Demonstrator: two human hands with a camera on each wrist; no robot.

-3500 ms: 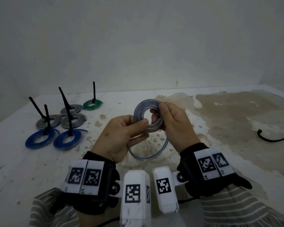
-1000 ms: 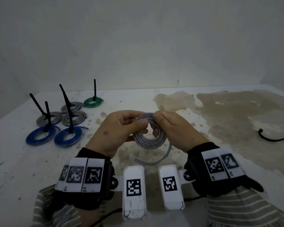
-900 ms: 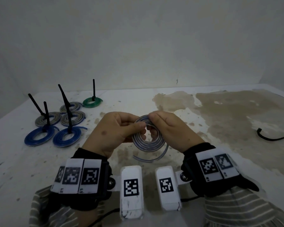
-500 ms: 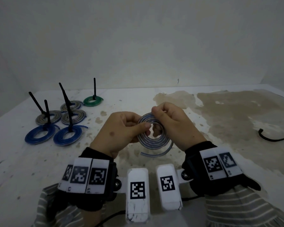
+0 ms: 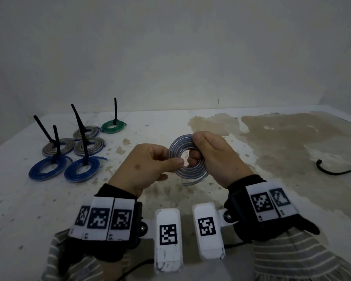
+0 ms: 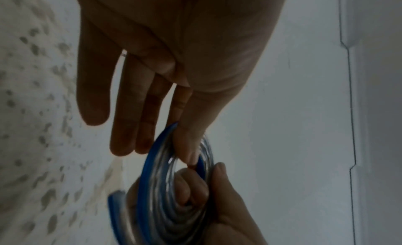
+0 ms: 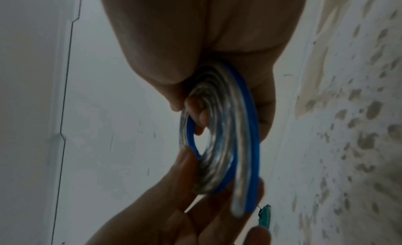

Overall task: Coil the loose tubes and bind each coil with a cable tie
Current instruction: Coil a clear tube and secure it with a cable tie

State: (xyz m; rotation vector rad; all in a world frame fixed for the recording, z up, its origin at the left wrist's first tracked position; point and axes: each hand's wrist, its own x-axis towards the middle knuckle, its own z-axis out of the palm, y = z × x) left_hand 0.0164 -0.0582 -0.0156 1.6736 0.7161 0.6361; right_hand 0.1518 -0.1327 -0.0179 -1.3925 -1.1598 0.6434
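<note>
I hold a flat spiral coil of clear tube with a blue stripe (image 5: 187,159) upright above the table, between both hands. My left hand (image 5: 150,167) pinches its left rim between thumb and fingers; the thumb tip reaches the coil's hole (image 6: 191,155). My right hand (image 5: 209,159) grips the right side, with fingers curled through the centre (image 7: 195,109). A short loose tail of the tube (image 5: 193,181) hangs below the coil. No cable tie is on this coil.
Several bound coils lie at the back left: two blue (image 5: 47,168), three grey (image 5: 58,147) and one green (image 5: 112,125), each with a black cable tie tail sticking up. A black cable (image 5: 336,169) lies at the right. The table (image 5: 282,142) is stained brown on the right.
The free tail under the coil has grown much shorter as more tube was wound on. Both hands have kept turning the coil and raised it slightly.
</note>
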